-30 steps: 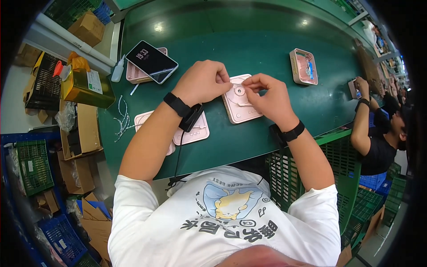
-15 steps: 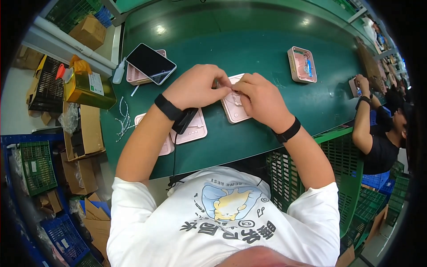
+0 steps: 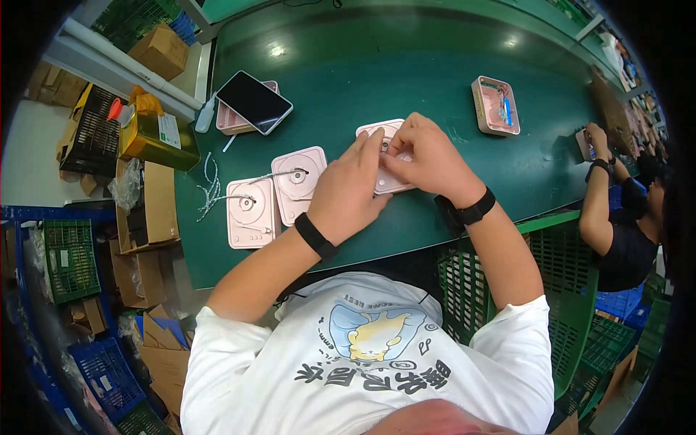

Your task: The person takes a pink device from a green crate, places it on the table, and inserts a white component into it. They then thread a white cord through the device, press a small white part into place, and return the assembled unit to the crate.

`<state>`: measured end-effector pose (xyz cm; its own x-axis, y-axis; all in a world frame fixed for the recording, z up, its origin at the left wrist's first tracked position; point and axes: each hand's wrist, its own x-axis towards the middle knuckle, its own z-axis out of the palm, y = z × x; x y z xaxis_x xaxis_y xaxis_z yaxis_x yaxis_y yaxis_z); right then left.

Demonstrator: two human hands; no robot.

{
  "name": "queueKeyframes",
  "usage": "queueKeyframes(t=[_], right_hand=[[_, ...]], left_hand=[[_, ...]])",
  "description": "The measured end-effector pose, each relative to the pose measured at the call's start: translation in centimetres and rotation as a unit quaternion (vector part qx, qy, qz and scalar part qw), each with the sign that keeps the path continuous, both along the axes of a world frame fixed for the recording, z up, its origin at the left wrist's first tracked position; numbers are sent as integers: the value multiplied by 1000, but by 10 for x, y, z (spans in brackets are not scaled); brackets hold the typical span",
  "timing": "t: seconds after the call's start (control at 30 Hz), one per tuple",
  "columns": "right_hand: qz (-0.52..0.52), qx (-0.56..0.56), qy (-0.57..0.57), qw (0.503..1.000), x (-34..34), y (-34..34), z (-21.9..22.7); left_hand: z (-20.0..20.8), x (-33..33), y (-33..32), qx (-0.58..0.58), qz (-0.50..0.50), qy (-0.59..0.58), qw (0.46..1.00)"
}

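In front of me a pink square case (image 3: 392, 187) lies on the green table, mostly covered by my hands. My left hand (image 3: 349, 183) holds it at the left side, fingers reaching over its top face and thumb by the near edge. Above the dark round hole near its middle, the fingers of my right hand (image 3: 433, 161) are pinched together; what they hold is too small to make out. To the left, two similar pink cases, one nearer (image 3: 250, 226) and one farther (image 3: 293, 206), lie face up with grey braided cords coming from their centres.
A phone (image 3: 255, 101) rests on an open pink shell (image 3: 230, 122) beside a white squeeze bottle (image 3: 206, 116). Another pink shell (image 3: 496, 129) with wires inside lies at right. A yellow metal can (image 3: 156, 141) stands at left, a green crate (image 3: 522, 268) by the table edge. Another person works far right.
My left hand has turned and shifted down along the case's left side, its forearm lower. The cases at left now show more fully. My right hand stays pinched near the centre.
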<state>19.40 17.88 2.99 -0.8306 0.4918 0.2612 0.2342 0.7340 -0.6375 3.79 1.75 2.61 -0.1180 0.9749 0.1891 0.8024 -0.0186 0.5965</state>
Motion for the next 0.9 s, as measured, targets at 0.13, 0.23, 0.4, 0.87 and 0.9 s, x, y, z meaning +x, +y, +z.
queueKeyframes(t=[0.13,0.23,0.4,0.87,0.9], right_hand=[[-37,-100,-54,993,-1,8,5],[-61,-158,-101,980,-6,12,14],[-82,-152,-163,971,-16,8,23],[-64,-76,-119,988,-1,20,17],[-37,-68,-95,993,2,24,14]], left_hand=[[3,-20,1,8,-63,26,998],[1,-27,3,-12,-89,26,996],[-3,-28,4,-1,-93,45,995],[2,-35,5,29,-123,82,989],[3,-34,5,53,-134,105,984]])
